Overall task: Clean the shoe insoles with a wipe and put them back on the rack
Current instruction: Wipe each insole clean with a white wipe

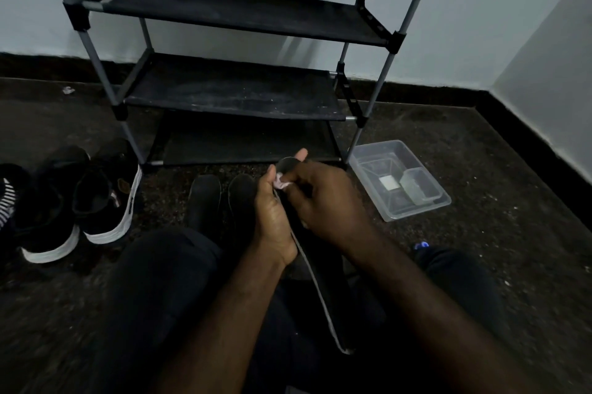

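Observation:
I sit on the floor and hold a black insole (323,284) with a grey edge upright over my lap. My left hand (274,220) grips its left edge near the toe end, and a fingertip shows behind the tip. My right hand (326,201) is curled over the insole's face and pinches a small pale wipe (279,183) against it. Two more dark insoles (205,201) (242,198) lie side by side on the floor just beyond my hands. The black shoe rack (230,86) stands against the wall ahead, with nothing on the shelves I can see.
Black shoes with white soles (105,198) (48,214) stand on the floor at the left, with a striped item at the frame edge. A clear plastic container (400,180) sits right of the rack. A small blue object (421,245) lies by my right knee.

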